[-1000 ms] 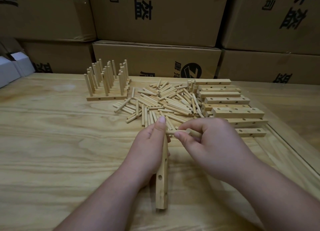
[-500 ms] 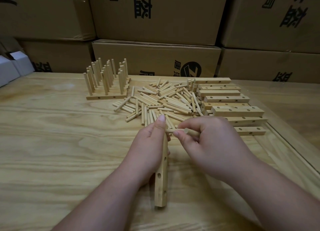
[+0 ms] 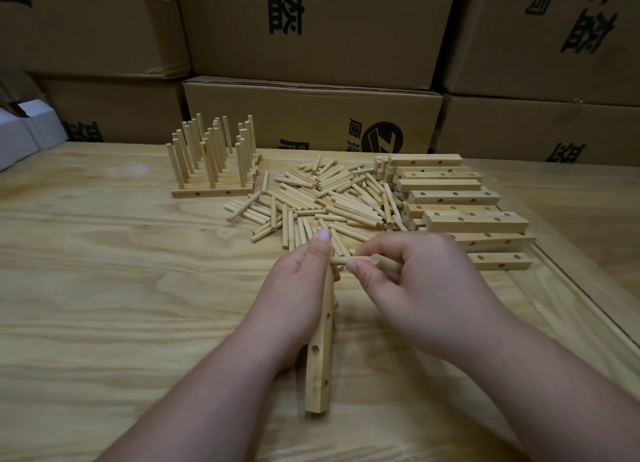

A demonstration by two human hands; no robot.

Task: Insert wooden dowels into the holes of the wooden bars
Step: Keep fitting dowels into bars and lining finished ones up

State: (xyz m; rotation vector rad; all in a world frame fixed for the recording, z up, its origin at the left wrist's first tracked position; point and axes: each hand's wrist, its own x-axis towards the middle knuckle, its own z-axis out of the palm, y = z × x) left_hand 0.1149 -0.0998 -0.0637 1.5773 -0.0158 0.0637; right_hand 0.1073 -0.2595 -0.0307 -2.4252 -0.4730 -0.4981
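Note:
My left hand [image 3: 298, 288] grips a wooden bar [image 3: 320, 354] that lies lengthwise toward me on the table, its side holes facing right. My right hand [image 3: 415, 288] pinches a dowel [image 3: 349, 260] held level, its left tip at the bar's far end beside my left thumb. A second dowel [image 3: 386, 263] also sits in my right fingers. The hole at that end is hidden by my hands. A heap of loose dowels [image 3: 329, 202] lies just beyond my hands.
Several finished bars with upright dowels [image 3: 211, 164] stand at the back left. A stack of drilled bars [image 3: 460, 209] lies to the right of the heap. Cardboard boxes [image 3: 311, 115] wall off the table's far edge. A raised rim [image 3: 581, 299] runs along the right.
The view has drifted slightly. The dowel's tip has crept a little further left against the bar. Both hands otherwise keep their grip and place.

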